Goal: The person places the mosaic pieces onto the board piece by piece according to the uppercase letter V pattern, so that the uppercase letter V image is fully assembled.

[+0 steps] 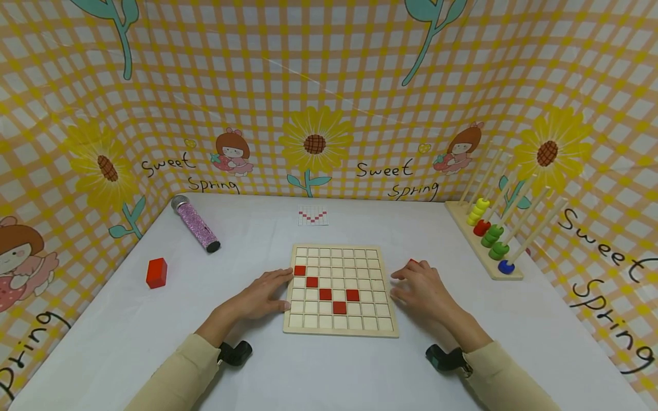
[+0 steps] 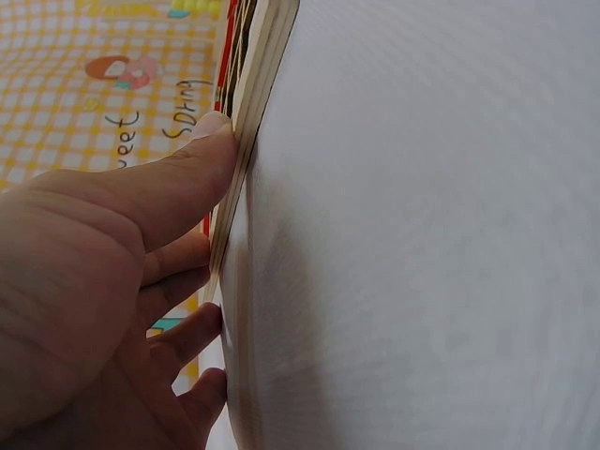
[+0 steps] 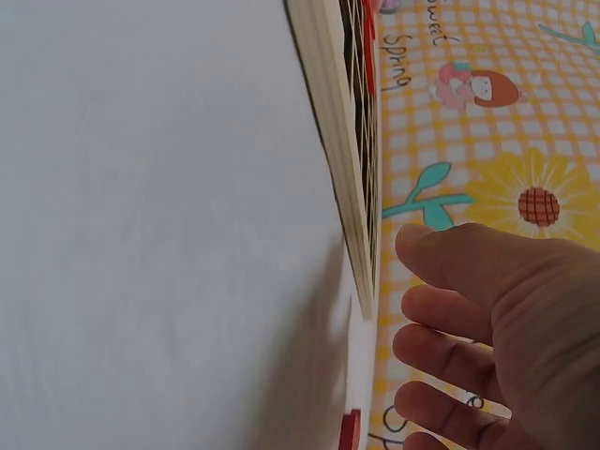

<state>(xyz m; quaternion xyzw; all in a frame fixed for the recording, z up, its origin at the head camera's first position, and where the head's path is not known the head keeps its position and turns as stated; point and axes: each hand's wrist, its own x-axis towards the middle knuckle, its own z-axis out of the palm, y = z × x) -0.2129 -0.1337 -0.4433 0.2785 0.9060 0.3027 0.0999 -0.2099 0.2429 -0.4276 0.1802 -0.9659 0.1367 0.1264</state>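
On the tabletop [image 1: 339,377], laying red tiles [image 1: 325,294] in the board [image 1: 337,283] looks midway: the left grip [image 1: 263,294], unclenched, touches the board's edge; the right grip [image 1: 422,290], relaxed and empty, likely needs another tile.

A square pale-wood grid board [image 1: 336,283] bears 5 red square tiles [image 1: 325,294]. Left of it: red rectangular block [image 1: 156,273], glittery pink cylindrical microphone [image 1: 197,224]. Behind it: yellow-and-peach checked cloth [image 1: 334,74]. Right of it: yellow, red, green, blue beads [image 1: 492,235].
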